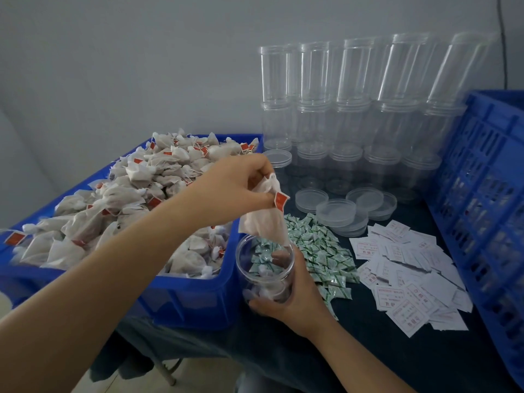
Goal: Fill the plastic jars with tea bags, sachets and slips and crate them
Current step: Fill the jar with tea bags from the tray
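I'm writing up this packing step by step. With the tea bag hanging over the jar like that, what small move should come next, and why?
Probably lower and release. The left hand pinches a tea bag whose bottom corner already sits at the mouth of the open jar, which the right hand grips upright.

no text legible anywhere, white paper slips (408, 279) bearing red print too blurred to read, green marks on the small sachets (326, 251) indecipherable, red tags (280, 200) on the tea bags showing no readable characters
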The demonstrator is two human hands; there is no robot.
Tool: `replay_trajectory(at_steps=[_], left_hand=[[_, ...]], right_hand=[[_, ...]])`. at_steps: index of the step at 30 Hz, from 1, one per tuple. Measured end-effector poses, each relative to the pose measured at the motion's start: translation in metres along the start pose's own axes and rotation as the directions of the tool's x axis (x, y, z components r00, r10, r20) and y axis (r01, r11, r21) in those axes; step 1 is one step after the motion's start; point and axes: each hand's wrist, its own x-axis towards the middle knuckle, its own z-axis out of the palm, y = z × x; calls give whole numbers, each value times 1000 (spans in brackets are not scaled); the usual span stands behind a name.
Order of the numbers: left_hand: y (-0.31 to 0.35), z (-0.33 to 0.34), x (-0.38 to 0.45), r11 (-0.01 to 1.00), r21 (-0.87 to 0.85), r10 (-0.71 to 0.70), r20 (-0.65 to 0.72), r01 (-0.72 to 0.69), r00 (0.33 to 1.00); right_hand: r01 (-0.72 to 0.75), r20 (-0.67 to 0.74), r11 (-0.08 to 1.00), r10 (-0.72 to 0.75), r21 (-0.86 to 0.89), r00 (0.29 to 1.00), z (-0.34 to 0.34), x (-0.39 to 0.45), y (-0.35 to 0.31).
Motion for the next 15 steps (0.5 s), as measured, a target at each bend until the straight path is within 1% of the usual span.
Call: replay_trajectory(at_steps=[7,11,15], left_hand=[[-15,24,-1,993,117,-27,66,19,997],[-22,32,-3,988,151,-41,105,25,994],[-27,41,-7,981,194,-43,107,22,993]], right_hand=[[29,-7,1000,-29,3,1000,0,1,-2],[66,1,997,-66,29,998,-1,1,-5],[70,11,996,-71,50,997,-1,0,-7]])
